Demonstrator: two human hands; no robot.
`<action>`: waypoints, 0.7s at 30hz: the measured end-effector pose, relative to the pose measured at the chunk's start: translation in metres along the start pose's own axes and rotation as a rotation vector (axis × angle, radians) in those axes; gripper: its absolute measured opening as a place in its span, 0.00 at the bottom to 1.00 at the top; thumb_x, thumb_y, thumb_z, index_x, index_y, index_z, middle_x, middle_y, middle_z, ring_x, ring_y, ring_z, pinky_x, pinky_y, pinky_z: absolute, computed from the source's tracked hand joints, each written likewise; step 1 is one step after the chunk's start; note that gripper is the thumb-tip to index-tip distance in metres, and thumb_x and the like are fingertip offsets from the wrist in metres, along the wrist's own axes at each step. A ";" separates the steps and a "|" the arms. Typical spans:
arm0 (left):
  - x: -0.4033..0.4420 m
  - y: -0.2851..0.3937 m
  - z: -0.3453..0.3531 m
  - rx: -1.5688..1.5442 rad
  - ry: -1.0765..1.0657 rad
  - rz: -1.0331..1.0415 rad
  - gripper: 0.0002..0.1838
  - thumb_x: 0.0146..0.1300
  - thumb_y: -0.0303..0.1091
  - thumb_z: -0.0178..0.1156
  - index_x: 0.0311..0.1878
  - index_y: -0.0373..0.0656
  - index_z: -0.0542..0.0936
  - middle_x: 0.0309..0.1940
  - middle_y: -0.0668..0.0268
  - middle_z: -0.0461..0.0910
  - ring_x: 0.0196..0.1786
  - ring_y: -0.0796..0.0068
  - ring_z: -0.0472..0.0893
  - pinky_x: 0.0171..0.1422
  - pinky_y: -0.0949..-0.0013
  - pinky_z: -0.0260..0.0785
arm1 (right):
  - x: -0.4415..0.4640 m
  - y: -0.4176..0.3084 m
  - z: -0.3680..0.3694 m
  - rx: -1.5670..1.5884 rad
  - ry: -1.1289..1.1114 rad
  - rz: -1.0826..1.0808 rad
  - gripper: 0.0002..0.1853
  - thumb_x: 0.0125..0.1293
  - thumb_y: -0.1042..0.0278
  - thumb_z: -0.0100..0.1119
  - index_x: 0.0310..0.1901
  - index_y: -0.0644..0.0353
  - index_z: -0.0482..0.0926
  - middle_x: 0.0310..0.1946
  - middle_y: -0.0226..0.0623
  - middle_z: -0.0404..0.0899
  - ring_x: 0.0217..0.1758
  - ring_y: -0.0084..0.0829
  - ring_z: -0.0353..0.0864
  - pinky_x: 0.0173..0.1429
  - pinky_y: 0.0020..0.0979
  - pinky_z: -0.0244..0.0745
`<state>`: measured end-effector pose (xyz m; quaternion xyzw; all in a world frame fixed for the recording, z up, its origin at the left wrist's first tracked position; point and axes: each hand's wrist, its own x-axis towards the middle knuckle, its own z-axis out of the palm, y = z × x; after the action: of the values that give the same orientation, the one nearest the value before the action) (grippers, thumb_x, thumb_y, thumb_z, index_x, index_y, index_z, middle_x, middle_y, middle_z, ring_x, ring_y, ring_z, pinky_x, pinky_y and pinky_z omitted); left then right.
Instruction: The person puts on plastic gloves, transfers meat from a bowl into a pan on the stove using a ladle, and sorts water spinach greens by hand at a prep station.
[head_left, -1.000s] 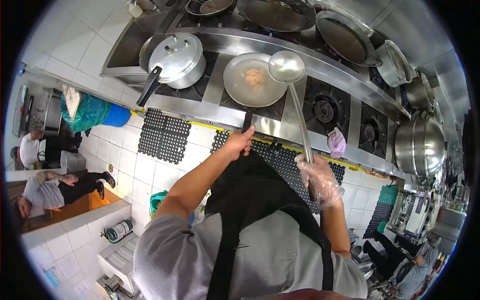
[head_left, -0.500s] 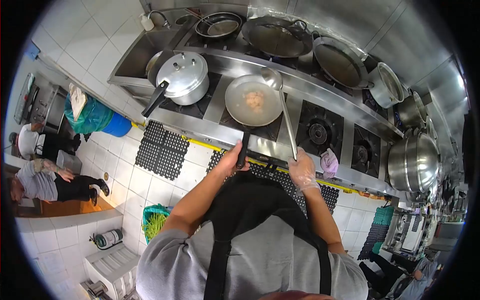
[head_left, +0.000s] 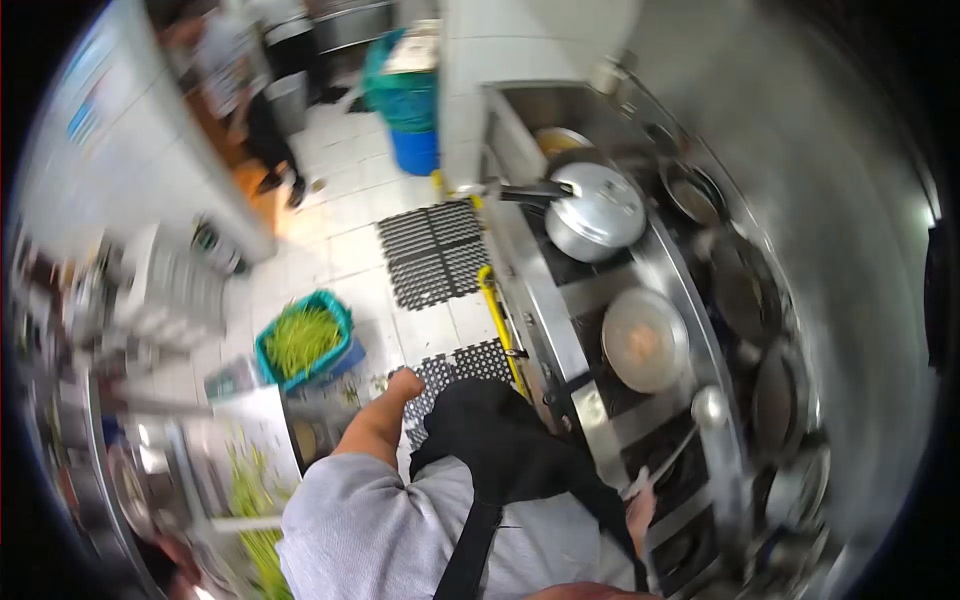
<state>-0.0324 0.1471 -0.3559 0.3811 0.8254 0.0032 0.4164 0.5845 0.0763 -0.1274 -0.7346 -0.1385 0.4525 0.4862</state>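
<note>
My right hand (head_left: 640,507), in a clear plastic glove, is closed round the handle of a metal ladle (head_left: 710,408). The ladle's bowl rests over the stove beside the frying pan. My left hand (head_left: 406,384) is away from the stove, above the black floor mat; it looks like a loose fist, slightly blurred, with nothing seen in it. On the burner sits the frying pan (head_left: 625,325), with a pinkish clump of food (head_left: 648,345) in its middle. Its dark handle (head_left: 577,385) points toward me, with no hand on it.
A lidded pressure cooker (head_left: 600,208) stands on the stove beyond the pan. Dark pans (head_left: 745,285) line the back. A teal crate (head_left: 345,310) of green stalks is on the floor at left. Other people (head_left: 240,90) stand at the far end by a blue bin (head_left: 415,152).
My left hand has let go of the pan handle and swung left. My view and body have turned left. The ladle stays in my right hand, its bowl now clear of the pan.
</note>
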 end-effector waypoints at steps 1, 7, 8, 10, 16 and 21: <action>-0.028 -0.014 0.008 -0.052 0.059 -0.030 0.30 0.71 0.53 0.66 0.54 0.30 0.91 0.62 0.36 0.87 0.68 0.40 0.87 0.75 0.49 0.80 | -0.012 -0.010 -0.010 -0.021 0.016 0.050 0.20 0.79 0.45 0.69 0.33 0.48 0.79 0.23 0.25 0.71 0.23 0.29 0.72 0.31 0.35 0.69; -0.113 -0.079 0.173 -0.316 -0.036 -0.183 0.28 0.67 0.54 0.66 0.48 0.33 0.93 0.54 0.38 0.90 0.62 0.38 0.89 0.67 0.47 0.83 | 0.069 0.011 -0.116 -0.276 -0.284 0.259 0.23 0.80 0.61 0.63 0.67 0.69 0.78 0.30 0.29 0.76 0.30 0.27 0.79 0.33 0.35 0.75; -0.156 -0.065 0.186 -0.187 -0.075 -0.116 0.25 0.64 0.51 0.68 0.48 0.35 0.93 0.54 0.39 0.90 0.62 0.39 0.90 0.66 0.47 0.83 | 0.075 0.011 -0.134 -0.507 -0.402 0.103 0.21 0.79 0.63 0.63 0.66 0.68 0.79 0.29 0.29 0.76 0.31 0.28 0.80 0.33 0.36 0.76; -0.173 -0.061 0.259 -0.009 -0.004 0.080 0.25 0.68 0.53 0.64 0.50 0.40 0.94 0.57 0.42 0.91 0.62 0.41 0.90 0.68 0.46 0.82 | 0.072 -0.019 -0.151 -1.017 -0.461 0.061 0.16 0.75 0.69 0.67 0.61 0.64 0.83 0.28 0.31 0.76 0.32 0.28 0.82 0.34 0.36 0.77; -0.251 -0.108 0.285 -0.304 -0.001 -0.183 0.20 0.65 0.46 0.67 0.49 0.41 0.95 0.55 0.43 0.91 0.62 0.46 0.91 0.68 0.44 0.82 | 0.053 -0.108 -0.124 -1.595 -0.620 -0.533 0.23 0.71 0.51 0.73 0.52 0.66 0.90 0.58 0.59 0.90 0.63 0.60 0.90 0.66 0.54 0.85; -0.330 -0.078 0.116 -1.390 0.609 -0.071 0.09 0.71 0.35 0.64 0.35 0.41 0.85 0.19 0.66 0.75 0.23 0.68 0.77 0.25 0.57 0.67 | -0.020 -0.168 -0.012 -0.587 -1.333 -0.468 0.16 0.83 0.54 0.66 0.53 0.60 0.88 0.28 0.19 0.73 0.25 0.14 0.71 0.29 0.24 0.69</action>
<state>0.1189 -0.1525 -0.2310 -0.0133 0.7237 0.6142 0.3144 0.6226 0.1388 0.0258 -0.3570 -0.6692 0.6297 0.1678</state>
